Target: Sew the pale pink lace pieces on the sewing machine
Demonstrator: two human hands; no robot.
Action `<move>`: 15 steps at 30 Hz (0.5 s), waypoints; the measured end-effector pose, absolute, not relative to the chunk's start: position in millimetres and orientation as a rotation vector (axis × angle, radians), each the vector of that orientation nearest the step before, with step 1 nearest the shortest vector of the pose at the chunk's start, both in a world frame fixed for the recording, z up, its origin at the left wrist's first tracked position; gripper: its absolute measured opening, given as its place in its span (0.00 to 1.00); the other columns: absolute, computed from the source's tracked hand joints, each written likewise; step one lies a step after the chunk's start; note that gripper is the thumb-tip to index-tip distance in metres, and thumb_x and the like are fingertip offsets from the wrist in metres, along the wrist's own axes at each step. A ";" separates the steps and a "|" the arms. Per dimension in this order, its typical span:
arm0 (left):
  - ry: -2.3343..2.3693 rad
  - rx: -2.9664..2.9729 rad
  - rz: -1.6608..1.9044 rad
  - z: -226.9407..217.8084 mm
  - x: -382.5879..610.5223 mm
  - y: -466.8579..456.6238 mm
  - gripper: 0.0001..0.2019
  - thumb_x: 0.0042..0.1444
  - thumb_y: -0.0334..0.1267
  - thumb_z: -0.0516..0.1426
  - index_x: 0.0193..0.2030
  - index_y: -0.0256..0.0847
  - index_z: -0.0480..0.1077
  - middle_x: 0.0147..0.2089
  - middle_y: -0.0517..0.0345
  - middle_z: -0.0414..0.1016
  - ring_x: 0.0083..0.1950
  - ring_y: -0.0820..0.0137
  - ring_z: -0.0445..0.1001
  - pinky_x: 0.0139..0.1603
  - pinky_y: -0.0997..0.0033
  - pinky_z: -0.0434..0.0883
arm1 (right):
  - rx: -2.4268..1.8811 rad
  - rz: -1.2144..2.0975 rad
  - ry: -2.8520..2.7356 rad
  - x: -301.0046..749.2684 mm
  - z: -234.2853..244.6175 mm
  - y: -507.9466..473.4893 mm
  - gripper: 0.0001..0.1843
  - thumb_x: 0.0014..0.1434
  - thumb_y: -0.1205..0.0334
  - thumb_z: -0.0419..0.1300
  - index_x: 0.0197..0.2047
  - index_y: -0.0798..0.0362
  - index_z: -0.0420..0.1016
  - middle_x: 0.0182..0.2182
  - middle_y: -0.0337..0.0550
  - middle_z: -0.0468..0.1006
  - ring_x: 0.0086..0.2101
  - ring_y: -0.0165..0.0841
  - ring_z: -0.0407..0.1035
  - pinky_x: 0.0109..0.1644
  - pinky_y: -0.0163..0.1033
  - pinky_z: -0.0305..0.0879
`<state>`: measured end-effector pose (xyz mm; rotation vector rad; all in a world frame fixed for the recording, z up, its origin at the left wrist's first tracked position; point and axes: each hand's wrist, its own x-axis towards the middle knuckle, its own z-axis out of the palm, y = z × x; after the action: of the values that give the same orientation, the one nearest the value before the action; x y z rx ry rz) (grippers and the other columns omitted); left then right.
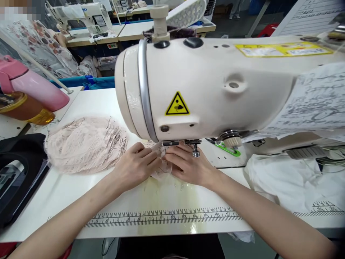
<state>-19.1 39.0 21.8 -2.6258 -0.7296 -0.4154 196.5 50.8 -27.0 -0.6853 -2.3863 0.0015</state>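
Note:
Both my hands meet under the head of a white sewing machine (pixel 205 82), close to its presser area. My left hand (pixel 140 163) has its fingers curled and closed on a piece of pale pink lace fabric (pixel 163 171). From the other side, my right hand (pixel 188 163) grips the same fabric with bent fingers; its fingertips are partly hidden behind the machine's metal parts. The needle itself is hidden by the machine head. A pile of pale pink lace pieces (pixel 86 144) with loose dark threads lies to the left of my left hand.
White cloth (pixel 285 180) lies at the right, near green-handled snips (pixel 228 148). A printed ruler (pixel 172 217) runs along the table's front edge. At left are a black device (pixel 18 180), a pink bottle (pixel 37 86) and an amber container (pixel 27 109). Another person (pixel 45 50) sits beyond.

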 end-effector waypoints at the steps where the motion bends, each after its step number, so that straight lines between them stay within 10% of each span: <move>1: -0.740 -2.613 -0.424 21.3 -19.6 38.3 0.13 0.60 0.23 0.51 0.26 0.38 0.67 0.23 0.61 0.65 0.26 0.71 0.60 0.32 0.68 0.58 | -0.672 -0.015 -2.413 195.9 -26.7 49.9 0.06 0.61 0.70 0.55 0.39 0.52 0.73 0.39 0.39 0.78 0.42 0.31 0.67 0.39 0.38 0.61; 7: -0.807 -2.660 -0.514 13.5 -21.1 36.8 0.11 0.63 0.26 0.50 0.37 0.37 0.73 0.41 0.54 0.79 0.43 0.66 0.74 0.51 0.60 0.65 | -0.681 -0.099 -2.473 195.3 -26.8 48.5 0.13 0.61 0.78 0.53 0.33 0.52 0.72 0.29 0.33 0.76 0.35 0.27 0.67 0.36 0.35 0.60; 15: -0.981 -2.904 -0.365 -8.9 -27.6 40.0 0.25 0.61 0.29 0.48 0.65 0.34 0.61 0.64 0.49 0.68 0.64 0.60 0.68 0.65 0.55 0.62 | -0.687 -0.038 -2.482 193.4 -31.5 42.3 0.13 0.63 0.75 0.53 0.43 0.50 0.75 0.35 0.38 0.80 0.41 0.30 0.70 0.42 0.37 0.68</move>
<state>-27.6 40.0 -8.9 -2.9043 -0.9810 -0.3652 193.4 42.3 -31.5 -0.6869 -2.4816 -0.0382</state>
